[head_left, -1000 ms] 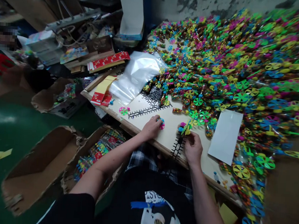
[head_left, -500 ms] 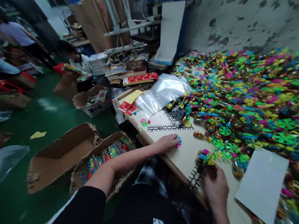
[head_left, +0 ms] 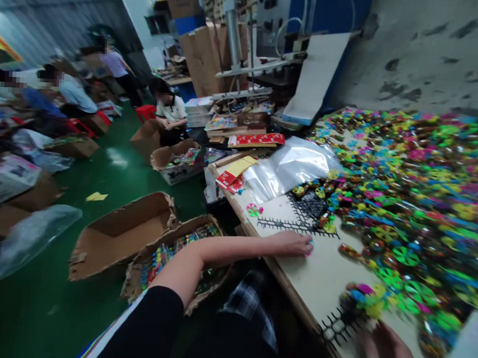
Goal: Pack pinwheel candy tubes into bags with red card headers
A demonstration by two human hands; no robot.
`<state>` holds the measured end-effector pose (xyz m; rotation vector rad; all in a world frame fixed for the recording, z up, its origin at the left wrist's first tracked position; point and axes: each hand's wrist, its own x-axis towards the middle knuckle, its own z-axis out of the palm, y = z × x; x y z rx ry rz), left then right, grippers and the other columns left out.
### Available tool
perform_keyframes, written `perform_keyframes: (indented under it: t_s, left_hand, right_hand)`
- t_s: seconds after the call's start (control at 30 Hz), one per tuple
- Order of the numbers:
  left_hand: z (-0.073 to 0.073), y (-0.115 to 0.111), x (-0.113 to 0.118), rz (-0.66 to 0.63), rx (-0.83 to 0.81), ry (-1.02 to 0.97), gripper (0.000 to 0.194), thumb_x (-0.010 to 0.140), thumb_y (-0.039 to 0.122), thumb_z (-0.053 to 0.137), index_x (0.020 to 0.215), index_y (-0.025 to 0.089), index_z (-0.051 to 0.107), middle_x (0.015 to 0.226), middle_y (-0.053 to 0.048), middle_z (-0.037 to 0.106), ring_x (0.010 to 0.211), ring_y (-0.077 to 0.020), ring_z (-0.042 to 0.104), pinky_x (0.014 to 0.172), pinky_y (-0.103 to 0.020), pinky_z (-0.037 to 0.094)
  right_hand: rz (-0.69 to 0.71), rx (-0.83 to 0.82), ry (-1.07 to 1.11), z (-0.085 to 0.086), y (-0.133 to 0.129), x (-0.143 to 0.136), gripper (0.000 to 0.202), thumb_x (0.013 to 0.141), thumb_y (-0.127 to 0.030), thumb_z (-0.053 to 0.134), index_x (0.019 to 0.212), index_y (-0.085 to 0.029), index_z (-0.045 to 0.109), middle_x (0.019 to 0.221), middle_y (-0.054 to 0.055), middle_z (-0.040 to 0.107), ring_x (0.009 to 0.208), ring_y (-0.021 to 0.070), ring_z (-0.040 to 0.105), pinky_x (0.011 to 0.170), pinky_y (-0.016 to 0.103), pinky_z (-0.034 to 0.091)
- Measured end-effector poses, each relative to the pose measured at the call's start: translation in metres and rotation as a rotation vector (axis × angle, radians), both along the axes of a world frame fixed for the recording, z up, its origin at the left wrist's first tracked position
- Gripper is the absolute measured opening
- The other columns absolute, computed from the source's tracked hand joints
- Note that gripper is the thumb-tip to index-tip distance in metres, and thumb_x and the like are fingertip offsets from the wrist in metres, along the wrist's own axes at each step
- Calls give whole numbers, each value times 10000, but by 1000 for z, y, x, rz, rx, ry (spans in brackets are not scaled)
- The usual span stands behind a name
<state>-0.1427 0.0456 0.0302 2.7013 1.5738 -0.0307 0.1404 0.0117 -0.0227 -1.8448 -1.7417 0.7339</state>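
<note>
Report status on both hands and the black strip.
Left hand at pink-and-blue wheel. Right hand blurred, beside black strip. Toy pile crowding table.

Pink disc [head_left: 309, 249] mostly hidden by the left fingers [head_left: 303, 240], right hand [head_left: 394, 354] blurred and cropped by the bottom edge, its hold too smeared to tell, toy heap [head_left: 433, 210] blurred and cropped at right, white card [head_left: 464, 348] cut off lower right, filled carton [head_left: 131, 280] partly behind the left forearm [head_left: 235, 252].
</note>
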Motion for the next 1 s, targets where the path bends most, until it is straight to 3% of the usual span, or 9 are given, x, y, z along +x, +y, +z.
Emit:
perform_keyframes:
  t_s: [0.13,0.27,0.43,0.53,0.63,0.77,0.83,0.9,1.0]
  left_hand:
    - [10,-5,-12,165,-112,-46,143,902,110,401,962,136,529,982,-117,587,801,-166,612,641,-249,458]
    - [17,-6,-40,404,-139,-16,308,847,-3,333,1034,132,537,1055,-139,563,865,-183,614,738,-273,477]
    - [27,-4,-92,614,-50,157,248,841,78,388,1040,97,535,1084,-184,530,857,-250,610,688,-324,470]
    - [29,-7,-114,673,-125,226,193,874,148,380,947,105,554,1015,-167,547,790,-250,606,623,-314,453]
    - [31,-5,-116,725,-117,222,143,861,146,413,879,116,551,948,-147,554,800,-268,604,619,-313,439]
    - [32,14,-77,673,-30,-1,185,828,70,399,890,126,564,942,-134,551,843,-275,596,669,-338,439]
    - [26,31,-41,541,-42,-120,253,845,53,353,928,134,579,979,-125,562,860,-234,588,711,-326,443]
    - [16,47,1,423,-81,-158,184,852,117,434,910,158,603,991,-91,580,878,-194,576,746,-289,446]
    - [-2,69,58,163,-106,-197,241,878,142,409,999,150,617,1018,-105,587,929,-202,560,780,-306,441]
  right_hand:
    - [-22,129,78,15,-8,0,589,658,-601,487,1026,-158,609,994,144,647,918,304,604,869,493,456]
    - [-53,226,100,20,-2,9,461,738,-517,483,1017,-172,608,925,104,642,850,236,606,812,426,486]
    - [-84,396,-16,34,20,31,309,809,-349,460,1008,-170,615,933,104,638,866,221,591,816,391,477]
    - [-94,378,-158,40,36,38,257,821,-267,455,981,-151,619,933,120,642,850,227,594,809,380,469]
    - [-58,247,-372,41,48,35,224,811,-247,514,972,-140,628,921,136,648,862,257,591,791,380,458]
    - [-19,83,-577,42,55,19,209,815,-256,547,953,-131,642,901,160,647,877,291,592,745,373,443]
    - [-54,30,-566,43,55,13,201,816,-245,531,945,-141,645,905,156,644,848,278,600,703,352,436]
    - [-107,-5,-509,45,53,10,208,803,-240,522,943,-151,646,909,148,644,809,263,605,670,339,429]
    - [-156,27,-378,46,45,13,229,777,-239,511,948,-154,637,906,132,651,815,254,606,689,337,436]
